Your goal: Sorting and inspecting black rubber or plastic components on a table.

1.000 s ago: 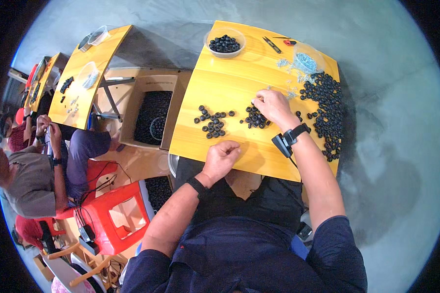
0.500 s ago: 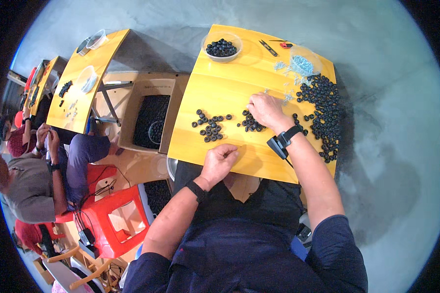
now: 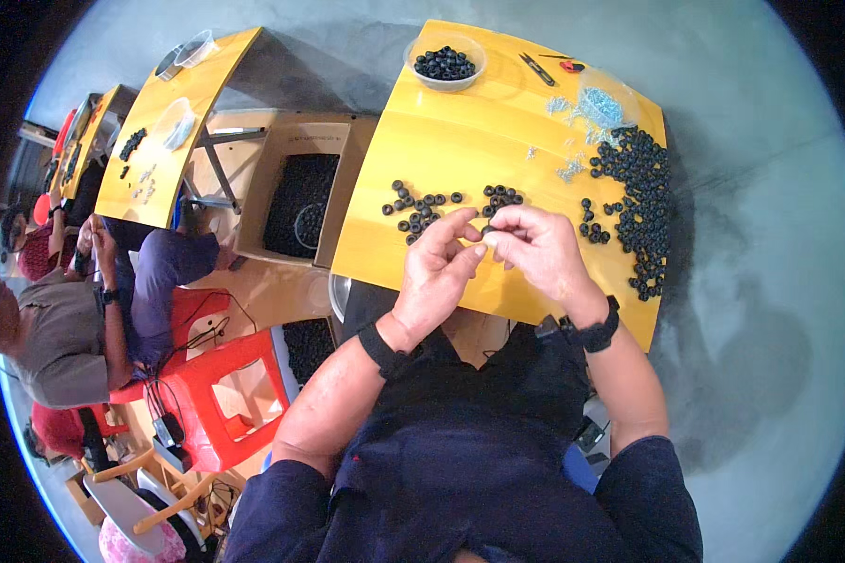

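Observation:
My left hand [image 3: 441, 267] and my right hand [image 3: 540, 249] meet fingertip to fingertip over the yellow table [image 3: 460, 141], pinching a small black rubber ring [image 3: 486, 231] between them. Two loose clusters of black rings [image 3: 421, 208] lie just beyond my fingers. A large pile of black rings [image 3: 640, 192] spreads along the table's right edge. Small silver metal parts [image 3: 573, 169] lie scattered near a clear bag of them [image 3: 601, 105]. Both wrists wear black bands.
A clear bowl of black rings [image 3: 444, 64] and a small cutter [image 3: 537, 68] sit at the table's far side. A wooden box of black parts [image 3: 300, 202] stands to the left. Other people [image 3: 75, 319] sit at more yellow tables [image 3: 174, 127]. A red stool [image 3: 230, 394] stands nearby.
My right hand drew back from the ring clusters toward me. My left hand rose from the table's near edge to meet it, and the two now hold one ring together.

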Motion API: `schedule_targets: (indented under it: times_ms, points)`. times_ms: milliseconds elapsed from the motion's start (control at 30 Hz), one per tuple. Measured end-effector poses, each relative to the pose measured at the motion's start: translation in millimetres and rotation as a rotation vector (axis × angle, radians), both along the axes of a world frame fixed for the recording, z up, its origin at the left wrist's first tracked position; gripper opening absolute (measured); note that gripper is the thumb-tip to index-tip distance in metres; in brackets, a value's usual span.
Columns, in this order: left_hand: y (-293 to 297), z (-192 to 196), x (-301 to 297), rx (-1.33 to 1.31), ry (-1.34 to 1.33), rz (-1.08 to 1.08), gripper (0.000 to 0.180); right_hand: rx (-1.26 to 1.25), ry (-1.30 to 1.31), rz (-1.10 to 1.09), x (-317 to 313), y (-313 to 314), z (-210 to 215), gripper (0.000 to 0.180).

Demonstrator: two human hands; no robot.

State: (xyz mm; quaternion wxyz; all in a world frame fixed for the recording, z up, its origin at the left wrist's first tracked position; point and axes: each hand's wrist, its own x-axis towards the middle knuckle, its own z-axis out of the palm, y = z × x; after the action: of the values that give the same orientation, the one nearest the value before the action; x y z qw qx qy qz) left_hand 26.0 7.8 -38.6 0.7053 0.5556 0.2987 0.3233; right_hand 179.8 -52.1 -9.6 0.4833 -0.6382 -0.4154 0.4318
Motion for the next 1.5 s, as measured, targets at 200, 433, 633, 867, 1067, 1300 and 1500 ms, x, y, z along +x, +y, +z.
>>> schedule_targets:
  times_ms: [200, 433, 633, 867, 1067, 1300, 1500]
  points:
    - [-4, 5, -10, 0.224, 0.061, -0.089, 0.022, 0.089, 0.039, 0.022, -13, -20, 10, 0.011]
    - [-28, -6, -20, 0.078, 0.168, -0.091, 0.019, 0.062, 0.078, -0.022, -27, -45, -11, 0.013]
    - [-27, -6, -20, -0.050, 0.186, -0.173, 0.022, -0.035, 0.160, -0.045, -23, -44, -20, 0.010]
    - [-16, -9, -18, -0.157, 0.261, -0.258, 0.022, -0.098, 0.163, 0.042, -10, -35, -22, 0.013]
    - [-7, -48, -16, -0.205, 0.288, -0.155, 0.016, -0.129, -0.265, -0.163, 54, -1, -48, 0.012]
    - [-4, -69, -17, -0.168, 0.274, -0.131, 0.014, -0.049, -0.868, -0.172, 119, 46, -59, 0.018]
    - [-6, -64, -16, -0.119, 0.296, -0.135, 0.015, -0.199, -1.073, -0.019, 113, 76, -56, 0.023]
